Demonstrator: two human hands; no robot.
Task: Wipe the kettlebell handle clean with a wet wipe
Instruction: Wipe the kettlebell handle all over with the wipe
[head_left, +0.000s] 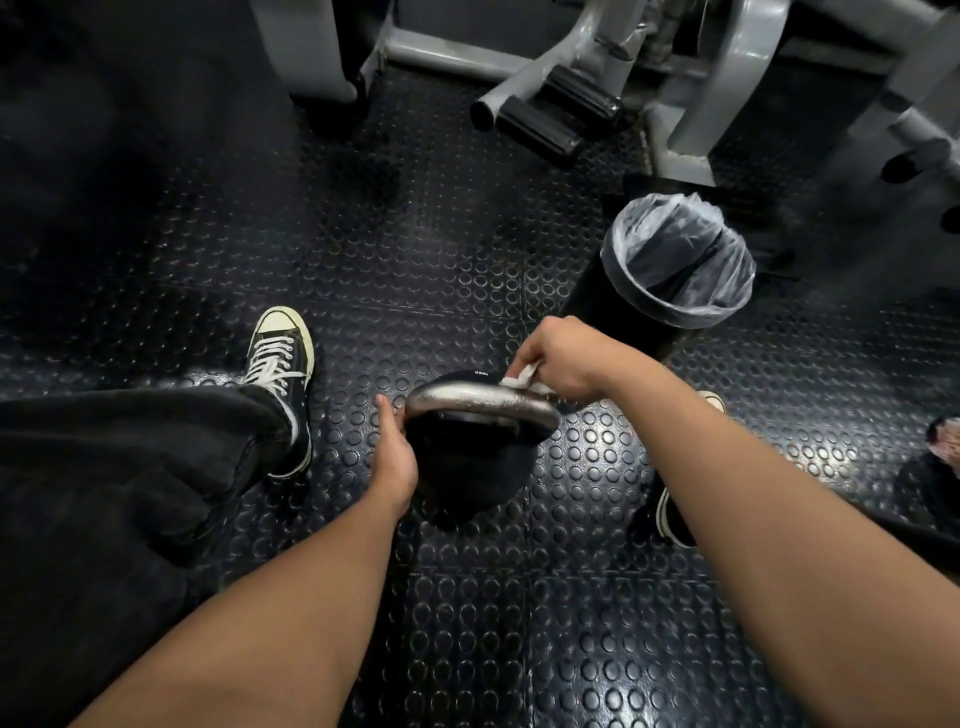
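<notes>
Looking down from my head, I see a black kettlebell (470, 467) standing on the studded rubber floor (415, 234) between my feet. Its shiny metal handle (478, 402) arches across the top, from lower left to upper right.

My right hand (563, 361) is at the far right end of the handle, fingers curled round a crumpled white wet wipe (522, 378) and pressing it onto the metal. My left hand (395, 449) steadies the near left end, thumb up against the handle and palm by the bell's side; its fingers are hidden behind the bell, so I cannot tell how tightly they hold.

A bin lined with a clear bag (678, 260) stands just beyond my right hand. My left sneaker (283, 374) is planted near the bell.

Risks, as I judge them: the wipe is bunched small, so it may skim only the top of the bar and leave the underside dirty. The handle already looks wet and glossy, so my steadying hand could slip. A hard sideways stroke could tip the bell toward my foot. The wipe could also slide out of my grip at the curved end.
</notes>
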